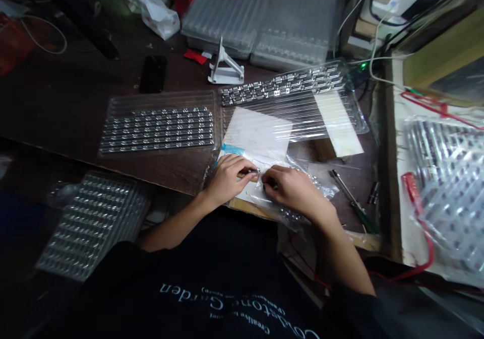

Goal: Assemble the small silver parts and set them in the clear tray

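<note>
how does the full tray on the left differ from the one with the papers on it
The left clear tray has small metal connectors across nearly all its rows, while the right clear tray holds them only along its far rows. White paper sheets lie over the right clear tray, but none lie on the left clear tray. Both are ribbed clear plastic lying flat on the dark desk.
</note>
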`<action>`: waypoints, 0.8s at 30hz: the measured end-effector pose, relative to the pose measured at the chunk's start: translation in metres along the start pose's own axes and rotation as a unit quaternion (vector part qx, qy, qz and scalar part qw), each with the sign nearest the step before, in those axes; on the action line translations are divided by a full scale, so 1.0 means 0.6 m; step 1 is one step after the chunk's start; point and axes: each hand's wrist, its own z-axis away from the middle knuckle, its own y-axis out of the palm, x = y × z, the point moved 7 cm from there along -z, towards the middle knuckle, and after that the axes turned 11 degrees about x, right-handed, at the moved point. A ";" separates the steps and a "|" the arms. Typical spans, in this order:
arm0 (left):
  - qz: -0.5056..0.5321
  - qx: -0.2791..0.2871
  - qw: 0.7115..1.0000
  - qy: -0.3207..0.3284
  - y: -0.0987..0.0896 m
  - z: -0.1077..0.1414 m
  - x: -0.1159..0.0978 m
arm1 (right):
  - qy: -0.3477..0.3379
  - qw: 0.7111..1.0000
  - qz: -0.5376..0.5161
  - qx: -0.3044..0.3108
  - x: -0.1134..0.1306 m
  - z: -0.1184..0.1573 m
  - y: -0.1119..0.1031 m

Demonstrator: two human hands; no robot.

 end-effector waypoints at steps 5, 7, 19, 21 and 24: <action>-0.009 0.006 1.000 -0.008 0.003 0.000 0.004 | -0.048 0.996 -0.068 -0.019 -0.003 0.006 -0.002; -0.013 0.005 1.000 -0.010 0.004 0.000 0.004 | -0.074 0.992 -0.093 -0.041 -0.004 0.008 -0.008; -0.022 0.011 1.000 -0.010 0.010 0.000 0.007 | -0.096 0.984 -0.084 -0.125 -0.002 0.012 -0.026; -0.025 0.019 0.999 -0.015 0.013 0.000 0.009 | -0.091 0.984 -0.086 -0.126 -0.004 0.009 -0.023; -0.028 0.021 0.999 -0.025 0.013 0.000 0.012 | -0.074 0.981 -0.103 -0.148 -0.013 0.007 -0.024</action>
